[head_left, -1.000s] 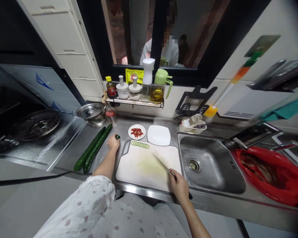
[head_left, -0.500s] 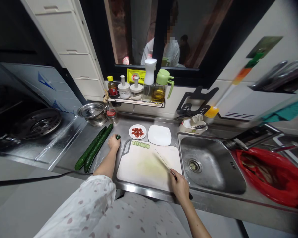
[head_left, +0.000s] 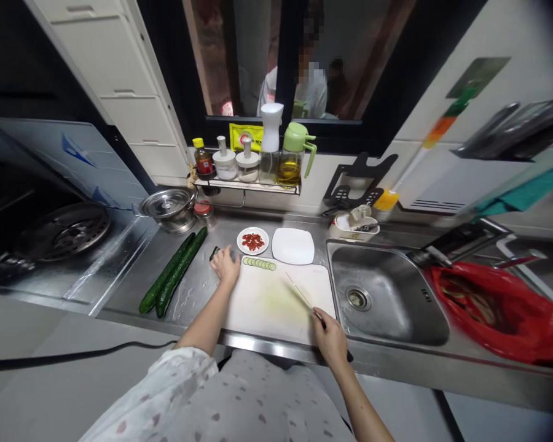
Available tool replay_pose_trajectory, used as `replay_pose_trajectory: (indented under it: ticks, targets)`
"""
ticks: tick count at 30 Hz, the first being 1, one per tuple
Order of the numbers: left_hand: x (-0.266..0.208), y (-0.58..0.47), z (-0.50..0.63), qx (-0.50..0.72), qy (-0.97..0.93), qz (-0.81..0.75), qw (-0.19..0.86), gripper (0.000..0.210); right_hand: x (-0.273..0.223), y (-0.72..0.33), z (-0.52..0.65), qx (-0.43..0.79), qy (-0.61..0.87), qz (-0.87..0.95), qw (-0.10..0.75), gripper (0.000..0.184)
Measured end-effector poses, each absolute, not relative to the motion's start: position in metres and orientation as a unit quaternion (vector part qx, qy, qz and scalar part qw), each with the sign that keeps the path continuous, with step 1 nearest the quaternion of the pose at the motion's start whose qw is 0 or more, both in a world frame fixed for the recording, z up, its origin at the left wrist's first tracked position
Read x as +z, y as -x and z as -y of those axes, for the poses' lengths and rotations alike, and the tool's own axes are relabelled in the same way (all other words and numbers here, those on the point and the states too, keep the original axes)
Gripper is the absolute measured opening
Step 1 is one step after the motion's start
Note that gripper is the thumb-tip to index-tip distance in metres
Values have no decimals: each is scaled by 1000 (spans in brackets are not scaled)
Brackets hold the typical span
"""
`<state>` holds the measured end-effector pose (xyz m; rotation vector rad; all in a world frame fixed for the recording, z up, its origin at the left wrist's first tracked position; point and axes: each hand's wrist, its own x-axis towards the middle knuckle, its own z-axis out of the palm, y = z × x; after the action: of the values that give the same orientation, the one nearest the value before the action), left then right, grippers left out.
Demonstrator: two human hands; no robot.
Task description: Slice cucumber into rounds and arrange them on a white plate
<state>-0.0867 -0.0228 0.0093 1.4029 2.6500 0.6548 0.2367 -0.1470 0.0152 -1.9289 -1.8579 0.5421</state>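
Note:
My left hand (head_left: 225, 266) is over the left end of the white cutting board (head_left: 267, 307), its fingers apart and empty. Just left of its fingertips, a small dark green cucumber end (head_left: 214, 252) rests on the steel counter. Thin cucumber slices (head_left: 259, 263) lie in an overlapping row along the board's far edge. My right hand (head_left: 330, 336) grips a kitchen knife (head_left: 299, 291) by its dark handle, with the blade pointing forward and left above the board. Two whole cucumbers (head_left: 175, 273) lie side by side on the counter further left.
Behind the board stand a small plate of chopped red pieces (head_left: 252, 241) and a bare white plate (head_left: 293, 245). To the right are a sink (head_left: 387, 301) and a red bag (head_left: 502, 319). A steel pot (head_left: 168, 210) and seasoning rack (head_left: 253, 186) are at the back.
My left hand has let go of the cucumber end and moved right, to the board's handle side. The knife stays in my right hand above the board. The view has shifted slightly.

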Motion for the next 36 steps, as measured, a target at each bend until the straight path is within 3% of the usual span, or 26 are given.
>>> replay_pose_trajectory:
  ticks: [9,19,36]
  targets:
    - [9,13,35,177,-667,-711,135,38,17,-238,157,192,697,655,218,43]
    - [11,1,16,57,-698,-697,152,36,20,-240,165,199,704,643,227,43]
    - [13,-4,12,77,-689,-705,148,28,20,-241,165,203,705,639,230,41]
